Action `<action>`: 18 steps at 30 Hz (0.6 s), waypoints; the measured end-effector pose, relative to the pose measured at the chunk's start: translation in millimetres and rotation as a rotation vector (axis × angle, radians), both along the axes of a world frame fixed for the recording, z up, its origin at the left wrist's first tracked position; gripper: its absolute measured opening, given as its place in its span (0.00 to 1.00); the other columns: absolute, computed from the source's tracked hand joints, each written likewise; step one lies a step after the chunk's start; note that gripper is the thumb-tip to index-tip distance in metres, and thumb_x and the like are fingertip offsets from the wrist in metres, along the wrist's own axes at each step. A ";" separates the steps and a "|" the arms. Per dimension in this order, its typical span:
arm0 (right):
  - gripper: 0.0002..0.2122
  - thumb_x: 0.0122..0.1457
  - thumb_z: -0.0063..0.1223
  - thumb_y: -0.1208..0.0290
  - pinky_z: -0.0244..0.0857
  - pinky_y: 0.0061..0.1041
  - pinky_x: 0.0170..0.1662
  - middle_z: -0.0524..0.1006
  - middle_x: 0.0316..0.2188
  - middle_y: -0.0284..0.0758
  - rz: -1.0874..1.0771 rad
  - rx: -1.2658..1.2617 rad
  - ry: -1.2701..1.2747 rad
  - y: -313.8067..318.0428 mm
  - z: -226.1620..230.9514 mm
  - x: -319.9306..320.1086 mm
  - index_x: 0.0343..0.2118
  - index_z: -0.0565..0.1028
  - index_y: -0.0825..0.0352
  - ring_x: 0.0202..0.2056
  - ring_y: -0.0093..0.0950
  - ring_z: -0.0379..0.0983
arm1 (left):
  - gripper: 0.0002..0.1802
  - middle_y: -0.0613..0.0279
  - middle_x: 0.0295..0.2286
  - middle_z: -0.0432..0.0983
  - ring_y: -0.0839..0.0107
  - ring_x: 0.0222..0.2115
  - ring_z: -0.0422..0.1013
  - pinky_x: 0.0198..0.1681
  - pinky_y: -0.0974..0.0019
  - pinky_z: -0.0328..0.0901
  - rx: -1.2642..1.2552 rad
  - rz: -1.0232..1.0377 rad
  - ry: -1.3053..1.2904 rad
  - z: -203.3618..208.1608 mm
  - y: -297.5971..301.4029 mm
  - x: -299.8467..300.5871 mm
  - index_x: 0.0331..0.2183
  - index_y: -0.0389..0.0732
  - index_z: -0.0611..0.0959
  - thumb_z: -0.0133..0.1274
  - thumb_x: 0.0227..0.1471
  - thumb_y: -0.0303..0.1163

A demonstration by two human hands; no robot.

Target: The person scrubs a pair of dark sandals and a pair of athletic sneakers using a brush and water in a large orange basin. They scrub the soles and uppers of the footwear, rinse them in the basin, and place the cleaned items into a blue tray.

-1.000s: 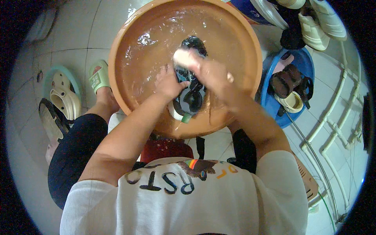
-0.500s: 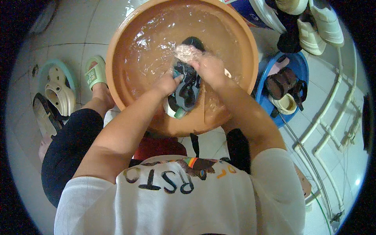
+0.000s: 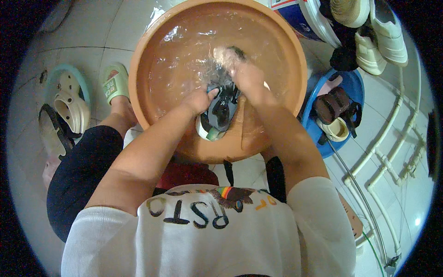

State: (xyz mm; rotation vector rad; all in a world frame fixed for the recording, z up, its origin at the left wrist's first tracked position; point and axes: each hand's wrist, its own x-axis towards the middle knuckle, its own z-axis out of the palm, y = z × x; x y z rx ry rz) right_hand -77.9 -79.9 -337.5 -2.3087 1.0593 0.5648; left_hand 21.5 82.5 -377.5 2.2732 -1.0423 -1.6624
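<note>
A wet sneaker [image 3: 220, 113] lies lengthwise in a big orange basin [image 3: 134, 87] of water, its dark grey and black face, apparently the sole, turned up. White edging and a green patch show at its near end. My left hand [image 3: 203, 98] grips the shoe's left side, thumb on top. Across the far half of the shoe lies my right hand [image 3: 244, 76]; splashing water and blur hide its fingers. A small pale thing [image 3: 266, 86] shows beside the right wrist, too little of it to name.
At right a blue basin [image 3: 306, 104] holds dark sandals [image 3: 333, 105] and a cream clog [image 3: 336, 129]. White shoes [image 3: 387, 37] and a bucket [image 3: 318, 23] stand at the upper right, white pipes [image 3: 392, 115] below them. Left are cream clogs [image 3: 69, 108] and my foot in a green slipper [image 3: 115, 83].
My right hand has shifted slightly on the shoe's far half, and water now splashes over that end. My left hand keeps its grip. The whole view has shifted a little.
</note>
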 end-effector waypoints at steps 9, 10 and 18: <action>0.21 0.59 0.34 0.53 0.62 0.36 0.46 0.71 0.43 0.48 -0.357 -0.007 0.119 -29.7 -26.5 -24.8 0.49 0.67 0.59 0.44 0.46 0.67 | 0.28 0.45 0.39 0.73 0.54 0.42 0.69 0.46 0.59 0.61 -0.086 0.176 0.153 -13.6 14.2 -0.8 0.47 0.38 0.71 0.40 0.54 0.52; 0.20 0.60 0.34 0.57 0.60 0.33 0.49 0.70 0.44 0.48 -0.188 0.038 0.300 -33.3 -40.9 -40.7 0.53 0.64 0.57 0.46 0.46 0.66 | 0.28 0.45 0.38 0.73 0.54 0.42 0.69 0.47 0.59 0.61 -0.086 0.171 0.162 -26.9 19.7 -3.6 0.46 0.38 0.71 0.40 0.54 0.52; 0.20 0.60 0.37 0.59 0.58 0.28 0.52 0.68 0.48 0.47 -0.206 -0.003 -0.571 -20.1 -48.6 -45.6 0.54 0.62 0.57 0.48 0.34 0.67 | 0.28 0.42 0.38 0.72 0.50 0.41 0.69 0.47 0.56 0.60 -0.147 0.255 0.172 15.1 5.0 -0.2 0.44 0.36 0.73 0.37 0.56 0.51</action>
